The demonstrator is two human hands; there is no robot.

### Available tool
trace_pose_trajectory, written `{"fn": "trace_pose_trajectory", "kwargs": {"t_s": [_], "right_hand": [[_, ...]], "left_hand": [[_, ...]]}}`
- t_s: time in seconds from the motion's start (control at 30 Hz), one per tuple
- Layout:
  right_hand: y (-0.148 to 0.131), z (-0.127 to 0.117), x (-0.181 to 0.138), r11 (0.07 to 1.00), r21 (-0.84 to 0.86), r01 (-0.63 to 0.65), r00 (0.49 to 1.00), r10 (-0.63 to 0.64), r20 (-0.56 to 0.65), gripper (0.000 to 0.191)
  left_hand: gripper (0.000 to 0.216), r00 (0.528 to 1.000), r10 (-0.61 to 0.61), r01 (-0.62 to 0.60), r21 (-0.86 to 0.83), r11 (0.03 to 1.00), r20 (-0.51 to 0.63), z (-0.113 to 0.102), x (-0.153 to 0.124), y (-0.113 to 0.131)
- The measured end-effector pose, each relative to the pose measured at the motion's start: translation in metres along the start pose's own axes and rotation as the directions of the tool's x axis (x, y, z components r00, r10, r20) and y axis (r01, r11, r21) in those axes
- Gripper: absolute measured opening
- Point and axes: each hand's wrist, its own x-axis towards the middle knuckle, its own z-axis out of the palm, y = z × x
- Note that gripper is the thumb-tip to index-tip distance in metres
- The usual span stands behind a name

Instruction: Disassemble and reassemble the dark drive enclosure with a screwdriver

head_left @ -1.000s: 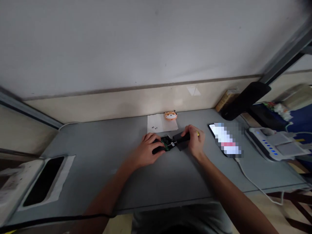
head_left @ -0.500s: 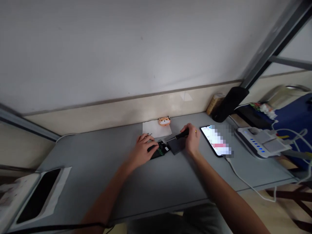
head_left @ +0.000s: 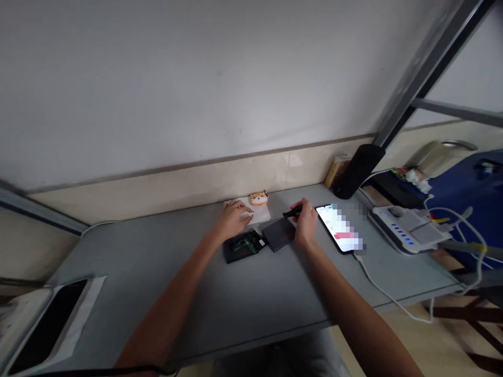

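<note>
One screwdriver [head_left: 291, 212] is in the right hand [head_left: 307, 222]. Left of that grip lie one dark panel [head_left: 278, 235] and one green circuit board [head_left: 244, 244]; right of it, one lit phone [head_left: 335, 228], one power strip [head_left: 404, 233] and one black cylinder [head_left: 359, 172].

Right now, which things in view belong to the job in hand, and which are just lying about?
In use: screwdriver, in the right hand; black case with green circuit board; dark flat panel beside it; white paper, partly under the left hand.

Apparently just lying about: orange animal-faced item; lit phone; black cylinder; white power strip.
</note>
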Motion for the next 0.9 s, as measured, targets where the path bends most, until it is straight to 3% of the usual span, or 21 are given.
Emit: {"fn": "trace_pose_trajectory", "kwargs": {"t_s": [0.17, 0.3, 0.67, 0.9], "right_hand": [[-0.005, 0.002, -0.002, 0.999, 0.026, -0.041, 0.999, 0.041, -0.017, 0.033], [-0.003, 0.005, -0.005, 0.992, 0.08, -0.093, 0.995, 0.096, -0.028, 0.03], [0.008, 0.005, -0.002, 0.999, 0.027, 0.033, 0.999, -0.033, -0.027, 0.036], [-0.001, 0.006, -0.006, 0.997, 0.05, -0.065, 0.992, 0.07, -0.102, 0.034]], "left_hand": [[0.038, 1.0, 0.021, -0.023, -0.116, 0.993, -0.016, 0.001, -0.05, 0.018], [0.05, 1.0, -0.005, 0.004, -0.097, 0.995, -0.015, 0.015, -0.076, 0.036], [0.053, 0.997, -0.065, 0.064, -0.03, 0.998, -0.046, 0.021, -0.067, 0.056], [0.052, 0.983, -0.039, 0.025, -0.077, 0.997, -0.178, 0.004, -0.077, 0.05]]}}
